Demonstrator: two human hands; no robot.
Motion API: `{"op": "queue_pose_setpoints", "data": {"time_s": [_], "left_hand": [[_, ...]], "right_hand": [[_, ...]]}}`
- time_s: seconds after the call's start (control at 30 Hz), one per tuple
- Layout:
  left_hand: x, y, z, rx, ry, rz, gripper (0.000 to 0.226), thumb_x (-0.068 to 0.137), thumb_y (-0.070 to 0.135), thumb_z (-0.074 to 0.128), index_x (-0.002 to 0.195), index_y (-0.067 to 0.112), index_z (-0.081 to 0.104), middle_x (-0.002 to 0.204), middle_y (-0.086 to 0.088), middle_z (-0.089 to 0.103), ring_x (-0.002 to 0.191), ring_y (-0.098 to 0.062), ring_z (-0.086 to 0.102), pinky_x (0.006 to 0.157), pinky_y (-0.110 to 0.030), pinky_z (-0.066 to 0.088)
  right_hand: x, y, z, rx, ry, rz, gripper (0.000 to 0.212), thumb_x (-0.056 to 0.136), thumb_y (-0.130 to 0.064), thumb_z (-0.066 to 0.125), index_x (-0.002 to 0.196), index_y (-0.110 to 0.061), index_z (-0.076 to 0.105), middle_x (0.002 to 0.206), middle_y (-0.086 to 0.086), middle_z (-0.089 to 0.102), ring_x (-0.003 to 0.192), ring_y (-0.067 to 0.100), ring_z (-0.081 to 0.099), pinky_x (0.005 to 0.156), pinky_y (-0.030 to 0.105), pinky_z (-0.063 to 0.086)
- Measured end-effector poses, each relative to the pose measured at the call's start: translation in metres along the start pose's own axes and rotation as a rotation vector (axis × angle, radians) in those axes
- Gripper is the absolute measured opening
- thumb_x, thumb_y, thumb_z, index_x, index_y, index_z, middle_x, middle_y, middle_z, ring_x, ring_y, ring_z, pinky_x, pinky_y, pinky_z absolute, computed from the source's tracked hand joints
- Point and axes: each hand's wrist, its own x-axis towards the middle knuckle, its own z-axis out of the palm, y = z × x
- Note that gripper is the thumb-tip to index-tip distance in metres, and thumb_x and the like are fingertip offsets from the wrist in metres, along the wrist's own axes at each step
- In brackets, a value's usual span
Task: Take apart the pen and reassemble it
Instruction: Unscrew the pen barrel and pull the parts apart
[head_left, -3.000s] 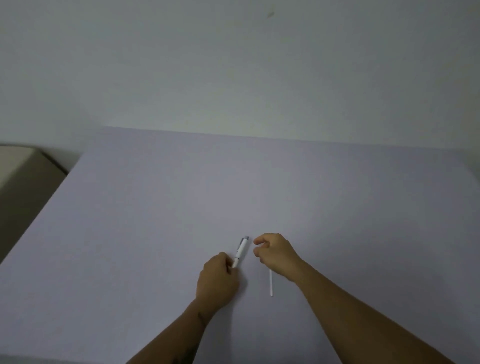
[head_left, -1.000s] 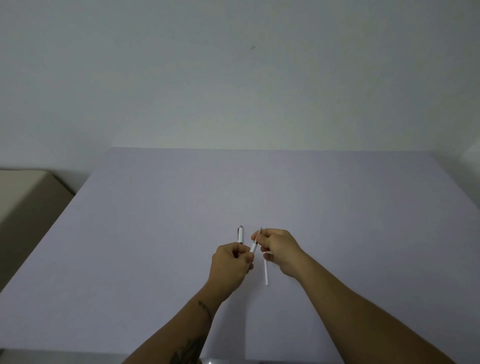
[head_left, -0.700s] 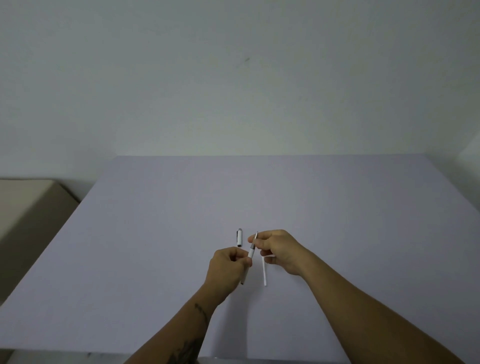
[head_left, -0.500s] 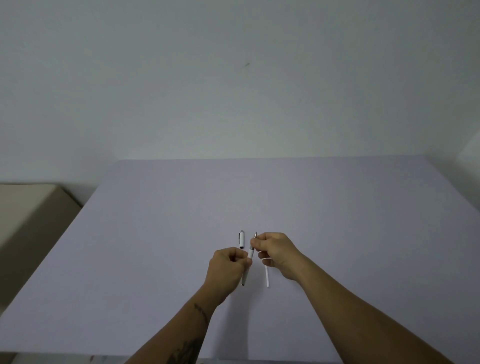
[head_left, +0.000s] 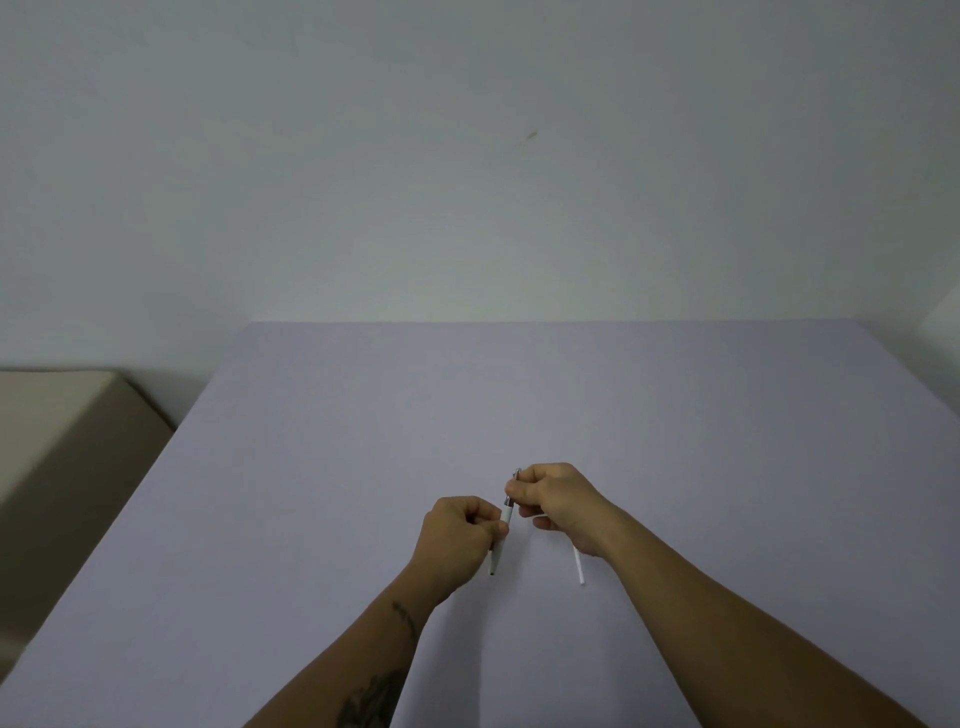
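Left hand (head_left: 460, 535) pinches the slim white pen barrel (head_left: 505, 519); right hand (head_left: 558, 501) pinches its metallic upper end, a thin white refill (head_left: 577, 566) protruding below.

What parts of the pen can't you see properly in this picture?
- Head view: the middle of the white pen barrel is hidden inside the left hand.
- The upper end of the thin white refill tube is covered by the right hand.
- The metal end piece is too small to identify.

- Counter (head_left: 363, 467): matt, smooth lavender surface with no sheen.
- Pen barrel (head_left: 507, 515): smooth white plastic, with a greyer upper section, possibly metal; too small to tell.
- Thin white tube (head_left: 578, 567): looks like plain plastic.
- Wall (head_left: 467, 156): matt paint.
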Motion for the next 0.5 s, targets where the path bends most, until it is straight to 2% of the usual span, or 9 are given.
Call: {"op": "queue_pose_setpoints", "data": {"time_s": [0.1,0.27,0.37,0.5], "left_hand": [[0.010,-0.010,-0.016,0.003,-0.020,0.009,0.004,0.084,0.012,0.071,0.083,0.012,0.074,0.069,0.000,0.065,0.070,-0.018,0.061,0.081,-0.041,0.059],[0.018,-0.025,-0.035,-0.013,-0.084,0.025,0.006,0.084,0.010,0.070,0.082,0.012,0.074,0.068,-0.001,0.064,0.069,-0.018,0.062,0.081,-0.042,0.059],[0.019,-0.031,-0.041,-0.020,-0.118,0.027,0.007,0.085,0.009,0.069,0.084,0.009,0.076,0.066,0.000,0.064,0.067,-0.017,0.061,0.079,-0.040,0.059],[0.024,-0.029,-0.047,-0.024,-0.119,0.033,0.007,0.085,0.009,0.069,0.083,0.008,0.075,0.064,0.000,0.062,0.067,-0.018,0.059,0.078,-0.039,0.058]], "right_hand": [[0.004,-0.008,0.016,-0.017,0.015,-0.009,0.012,0.094,-0.015,0.062,0.093,-0.013,0.074,0.098,0.003,0.071,0.087,0.015,0.062,0.072,0.025,0.050],[0.005,-0.012,0.037,-0.043,0.000,-0.001,0.029,0.098,-0.006,0.050,0.089,-0.018,0.075,0.103,0.005,0.069,0.096,0.018,0.062,0.075,0.027,0.050],[0.004,-0.011,0.045,-0.008,0.024,0.014,0.023,0.097,-0.009,0.054,0.096,-0.018,0.075,0.106,0.006,0.070,0.094,0.017,0.063,0.075,0.028,0.052],[0.008,-0.007,0.050,0.046,0.053,0.036,0.009,0.091,-0.019,0.067,0.099,-0.017,0.072,0.100,0.002,0.072,0.086,0.016,0.063,0.072,0.029,0.051]]}}
